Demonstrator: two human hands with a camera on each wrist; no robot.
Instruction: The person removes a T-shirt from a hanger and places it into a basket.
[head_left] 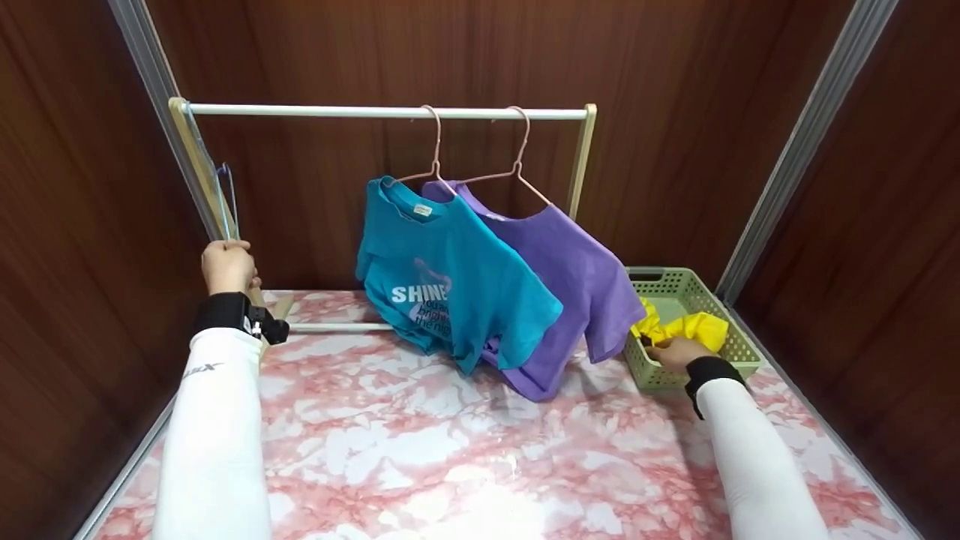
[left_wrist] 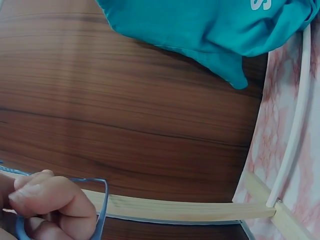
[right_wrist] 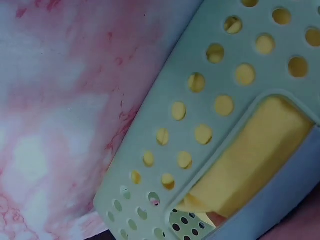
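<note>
My left hand (head_left: 229, 266) grips a light blue clothes hanger (head_left: 232, 196) by the left end of the rack; in the left wrist view, its fingers (left_wrist: 55, 200) curl round the blue wire. At the right, my right hand (head_left: 679, 354) reaches into a green perforated basket (head_left: 739, 349), against a bunched yellow cloth (head_left: 701, 328). Its fingertips are mostly hidden, so I cannot tell whether they pinch the cloth. Through the basket's handle opening the yellow cloth (right_wrist: 260, 155) shows in the right wrist view.
A rack with a white rail (head_left: 322, 111) and wooden posts stands at the back. On pink hangers hang a teal "SHINE" T-shirt (head_left: 420, 240) and a purple T-shirt (head_left: 570, 262). Pink-and-white marbled tabletop (head_left: 390, 450) lies in front; brown wood-grain panels (head_left: 360, 45) enclose it.
</note>
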